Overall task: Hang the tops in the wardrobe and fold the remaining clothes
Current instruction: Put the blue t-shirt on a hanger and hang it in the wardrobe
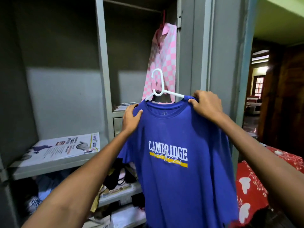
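A blue T-shirt (177, 181) with white "CAMBRIDGE" lettering hangs in front of me on a white plastic hanger (160, 90), whose hook points up. My left hand (130, 118) grips the shirt's left shoulder. My right hand (206, 104) pinches the right shoulder over the hanger's arm. Behind it stands the open grey metal wardrobe (103, 63). A pink and white checked top (162, 63) hangs from the rail (131, 5) at the right end of the hanging section.
Newspaper (65, 147) lines a wardrobe shelf at the left. Loose dark clothes and bags (120, 176) fill the lower shelves. A red flowered bedspread (251, 186) lies at the right. A doorway (258, 89) opens to another room at far right.
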A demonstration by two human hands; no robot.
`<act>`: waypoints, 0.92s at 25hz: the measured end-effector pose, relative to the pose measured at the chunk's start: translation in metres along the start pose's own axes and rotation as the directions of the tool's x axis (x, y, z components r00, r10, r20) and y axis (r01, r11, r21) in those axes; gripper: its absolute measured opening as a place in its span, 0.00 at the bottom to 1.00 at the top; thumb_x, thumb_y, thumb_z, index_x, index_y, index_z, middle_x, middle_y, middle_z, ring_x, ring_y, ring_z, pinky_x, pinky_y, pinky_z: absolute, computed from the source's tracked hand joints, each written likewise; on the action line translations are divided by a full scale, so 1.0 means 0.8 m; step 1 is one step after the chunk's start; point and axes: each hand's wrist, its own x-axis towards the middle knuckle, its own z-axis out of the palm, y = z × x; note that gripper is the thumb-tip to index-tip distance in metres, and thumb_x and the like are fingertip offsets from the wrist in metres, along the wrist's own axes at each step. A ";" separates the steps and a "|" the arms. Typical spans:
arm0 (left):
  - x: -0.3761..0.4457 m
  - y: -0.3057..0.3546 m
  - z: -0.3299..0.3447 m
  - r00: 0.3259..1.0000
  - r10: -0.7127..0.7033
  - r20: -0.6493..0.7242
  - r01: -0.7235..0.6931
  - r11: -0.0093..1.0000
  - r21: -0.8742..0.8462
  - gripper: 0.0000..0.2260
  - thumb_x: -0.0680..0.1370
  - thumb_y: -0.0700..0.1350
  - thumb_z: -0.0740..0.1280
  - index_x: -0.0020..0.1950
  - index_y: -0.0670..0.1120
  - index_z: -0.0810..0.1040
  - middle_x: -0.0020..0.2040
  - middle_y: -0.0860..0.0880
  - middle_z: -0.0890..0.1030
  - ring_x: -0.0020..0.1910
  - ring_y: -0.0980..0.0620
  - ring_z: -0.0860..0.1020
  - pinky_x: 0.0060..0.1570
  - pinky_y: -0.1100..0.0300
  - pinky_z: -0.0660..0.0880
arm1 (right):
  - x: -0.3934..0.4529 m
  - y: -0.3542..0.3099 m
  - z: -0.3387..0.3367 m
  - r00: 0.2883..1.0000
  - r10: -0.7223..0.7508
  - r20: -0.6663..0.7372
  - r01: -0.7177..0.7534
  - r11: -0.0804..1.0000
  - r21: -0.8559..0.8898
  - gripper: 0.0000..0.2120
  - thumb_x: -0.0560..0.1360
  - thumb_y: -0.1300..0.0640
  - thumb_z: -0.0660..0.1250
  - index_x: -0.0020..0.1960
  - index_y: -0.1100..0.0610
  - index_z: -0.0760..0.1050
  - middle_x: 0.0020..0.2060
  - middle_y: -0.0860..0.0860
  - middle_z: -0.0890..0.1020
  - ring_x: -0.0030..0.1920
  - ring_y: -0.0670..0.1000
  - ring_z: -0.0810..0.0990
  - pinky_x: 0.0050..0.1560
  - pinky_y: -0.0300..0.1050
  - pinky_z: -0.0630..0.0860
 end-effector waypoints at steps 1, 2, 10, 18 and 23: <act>0.008 0.001 -0.003 1.000 -0.001 0.003 0.001 1.000 0.031 0.16 0.77 0.41 0.67 0.64 0.38 0.74 0.62 0.41 0.76 0.62 0.45 0.73 0.62 0.57 0.67 | 0.016 -0.006 -0.004 1.000 0.009 -0.018 -0.009 1.000 -0.021 0.11 0.78 0.54 0.61 0.51 0.62 0.75 0.48 0.62 0.80 0.50 0.64 0.76 0.44 0.49 0.68; 0.016 0.001 -0.005 1.000 0.002 0.006 -0.002 0.998 0.069 0.17 0.77 0.42 0.67 0.64 0.38 0.73 0.62 0.41 0.75 0.62 0.44 0.73 0.62 0.57 0.67 | 0.034 -0.012 -0.007 0.999 0.016 -0.036 -0.018 0.999 -0.040 0.11 0.77 0.55 0.61 0.51 0.63 0.75 0.49 0.63 0.79 0.51 0.64 0.76 0.45 0.49 0.68; 0.097 0.000 -0.023 0.990 0.117 0.073 -0.138 0.855 0.500 0.24 0.76 0.47 0.66 0.70 0.41 0.67 0.70 0.43 0.67 0.68 0.44 0.66 0.69 0.51 0.61 | 0.190 -0.066 -0.029 0.991 0.005 -0.137 -0.021 0.993 -0.118 0.11 0.78 0.60 0.61 0.56 0.64 0.75 0.56 0.64 0.78 0.58 0.64 0.76 0.53 0.50 0.71; 0.242 -0.003 -0.045 0.970 0.227 0.087 -0.197 0.529 0.825 0.30 0.77 0.52 0.65 0.74 0.43 0.59 0.76 0.43 0.55 0.76 0.46 0.51 0.73 0.51 0.48 | 0.363 -0.105 -0.062 0.940 -0.077 -0.333 0.032 0.990 -0.138 0.13 0.75 0.63 0.65 0.59 0.64 0.75 0.59 0.62 0.77 0.61 0.62 0.75 0.57 0.50 0.72; 0.324 0.005 -0.063 0.942 0.332 0.043 -0.187 0.413 0.891 0.30 0.77 0.53 0.64 0.75 0.43 0.59 0.77 0.43 0.54 0.76 0.46 0.51 0.73 0.52 0.47 | 0.443 -0.117 -0.050 0.915 -0.106 -0.389 0.050 0.987 -0.151 0.12 0.75 0.64 0.64 0.57 0.63 0.77 0.58 0.61 0.78 0.60 0.61 0.76 0.55 0.49 0.72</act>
